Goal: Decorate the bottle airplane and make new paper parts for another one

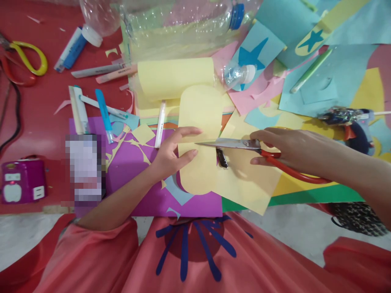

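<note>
My right hand (295,144) grips the red handles of a pair of scissors (233,143). Their metal blades look closed together and point left across a pale yellow paper cutout with rounded ends (200,110). My left hand (169,156) is at the cutout's left edge, thumb and forefinger spread with a gap between them and nothing held. Whether its fingertips touch the paper I cannot tell. Just below the blades lies a small dark shiny object (222,158). Another pale yellow sheet (249,183) lies to the right, under the scissors.
Clear plastic bottles (183,20) and a yellow paper roll (175,77) lie at the back. Several markers (104,114), purple paper (131,167) and a blurred-out rectangular object (85,167) are left. A glue gun (357,122) lies right; yellow-handled pliers (33,57) sit far left.
</note>
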Motion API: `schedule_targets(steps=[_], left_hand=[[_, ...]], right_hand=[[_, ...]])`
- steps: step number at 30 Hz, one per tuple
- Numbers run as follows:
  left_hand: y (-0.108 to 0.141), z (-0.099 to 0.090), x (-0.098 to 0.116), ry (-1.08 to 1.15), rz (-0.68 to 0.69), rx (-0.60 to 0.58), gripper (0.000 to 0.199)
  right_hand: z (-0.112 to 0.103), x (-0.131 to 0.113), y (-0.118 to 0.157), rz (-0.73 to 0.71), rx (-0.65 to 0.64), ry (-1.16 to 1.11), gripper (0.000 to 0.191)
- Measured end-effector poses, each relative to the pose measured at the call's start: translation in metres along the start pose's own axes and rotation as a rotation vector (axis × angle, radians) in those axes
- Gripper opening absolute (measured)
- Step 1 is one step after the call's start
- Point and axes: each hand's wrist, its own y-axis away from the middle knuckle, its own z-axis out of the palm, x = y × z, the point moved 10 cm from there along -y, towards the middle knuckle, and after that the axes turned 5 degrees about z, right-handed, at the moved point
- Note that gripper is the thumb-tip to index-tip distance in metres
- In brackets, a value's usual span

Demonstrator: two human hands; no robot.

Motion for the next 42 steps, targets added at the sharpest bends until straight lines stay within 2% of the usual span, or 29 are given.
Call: schedule_targets(steps=[12, 20, 25, 31, 34, 42], left_hand=[[0.001, 0.002, -0.005, 0.032, -0.050, -0.009, 0.037], [0.004, 0.006, -0.013, 0.037, -0.090, -0.049, 0.042], [0.003, 0.006, -0.012, 0.037, -0.107, -0.043, 0.041], [0.004, 0.007, -0.013, 0.045, -0.122, -0.045, 0.044], [0.004, 0.009, -0.013, 0.051, -0.133, -0.058, 0.043], [0.004, 0.010, -0.007, 0.034, -0.090, -0.062, 0.043]], right_hand=[[0.004, 0.001, -0.001, -0.007, -0.017, 0.023, 0.086], [-0.004, 0.002, 0.004, -0.067, 0.100, 0.032, 0.071], [-0.001, -0.006, 0.005, -0.092, 0.052, 0.011, 0.068], [-0.002, -0.012, 0.003, -0.111, 0.092, 0.017, 0.064], [0.002, -0.010, 0.000, -0.097, 0.074, 0.002, 0.065], [0.003, -0.013, -0.004, -0.096, 0.043, -0.014, 0.063]])
